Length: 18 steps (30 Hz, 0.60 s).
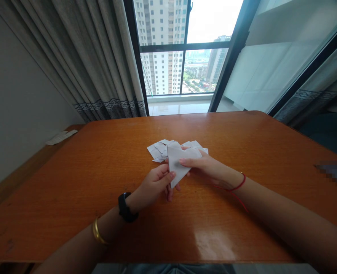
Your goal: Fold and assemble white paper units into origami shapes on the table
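Note:
A folded white paper [177, 164], coming to a point at its lower end, is held above the table between both hands. My left hand [157, 183] pinches its lower left edge, thumb on top and fingers partly beneath. My right hand [204, 165] grips the right side, its thumb lying flat across the paper and its other fingers mostly hidden behind. Just beyond the hands lies a loose pile of folded white papers [158, 150], partly covered by the held one.
The brown wooden table [114, 152] spreads around the hands. At its right edge is a blurred bluish item [335, 173]. White paper [62, 137] rests on a ledge at the far left. Grey curtains [99, 57] and a window stand behind the table.

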Each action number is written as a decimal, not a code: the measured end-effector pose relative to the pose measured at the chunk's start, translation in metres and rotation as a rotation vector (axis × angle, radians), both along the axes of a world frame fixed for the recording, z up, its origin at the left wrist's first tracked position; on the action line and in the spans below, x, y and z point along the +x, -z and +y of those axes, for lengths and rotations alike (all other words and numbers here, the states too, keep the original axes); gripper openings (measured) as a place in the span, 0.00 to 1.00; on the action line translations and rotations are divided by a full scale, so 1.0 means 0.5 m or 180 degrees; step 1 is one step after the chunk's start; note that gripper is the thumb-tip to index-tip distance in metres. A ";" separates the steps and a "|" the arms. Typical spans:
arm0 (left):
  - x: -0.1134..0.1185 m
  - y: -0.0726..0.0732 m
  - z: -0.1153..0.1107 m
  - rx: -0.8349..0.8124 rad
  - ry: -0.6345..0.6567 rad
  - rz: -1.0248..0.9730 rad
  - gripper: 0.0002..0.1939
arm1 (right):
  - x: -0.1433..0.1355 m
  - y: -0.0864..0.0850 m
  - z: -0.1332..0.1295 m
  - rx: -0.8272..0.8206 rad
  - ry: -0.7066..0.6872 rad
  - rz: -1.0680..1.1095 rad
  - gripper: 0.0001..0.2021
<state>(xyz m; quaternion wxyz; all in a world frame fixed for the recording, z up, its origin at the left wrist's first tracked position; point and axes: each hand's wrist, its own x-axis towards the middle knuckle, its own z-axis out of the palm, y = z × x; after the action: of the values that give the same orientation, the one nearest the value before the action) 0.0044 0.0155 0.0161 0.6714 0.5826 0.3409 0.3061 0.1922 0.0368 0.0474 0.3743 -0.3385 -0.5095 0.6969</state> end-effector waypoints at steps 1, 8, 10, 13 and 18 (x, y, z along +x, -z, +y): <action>-0.001 -0.001 0.000 -0.0076 0.0069 -0.0026 0.21 | -0.001 -0.001 0.000 -0.0131 -0.0188 0.0241 0.22; -0.001 0.008 0.004 0.0046 -0.0243 -0.0016 0.19 | -0.012 0.011 0.004 -0.0088 0.0196 0.0153 0.14; 0.001 0.010 0.004 0.0218 -0.0441 0.0091 0.18 | -0.012 0.015 0.006 0.0178 0.0333 -0.0278 0.16; 0.004 0.013 0.002 0.0260 -0.0530 0.0227 0.19 | 0.009 0.019 0.030 0.0482 0.0502 -0.0556 0.17; 0.005 0.021 0.003 0.0374 -0.0587 0.0331 0.25 | 0.140 0.034 0.149 0.0381 0.2350 -0.1003 0.13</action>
<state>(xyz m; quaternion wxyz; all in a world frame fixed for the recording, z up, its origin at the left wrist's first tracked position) 0.0069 0.0168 0.0055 0.5864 0.6022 0.4089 0.3554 0.2621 0.1113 0.0304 0.5357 -0.5790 -0.4446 0.4243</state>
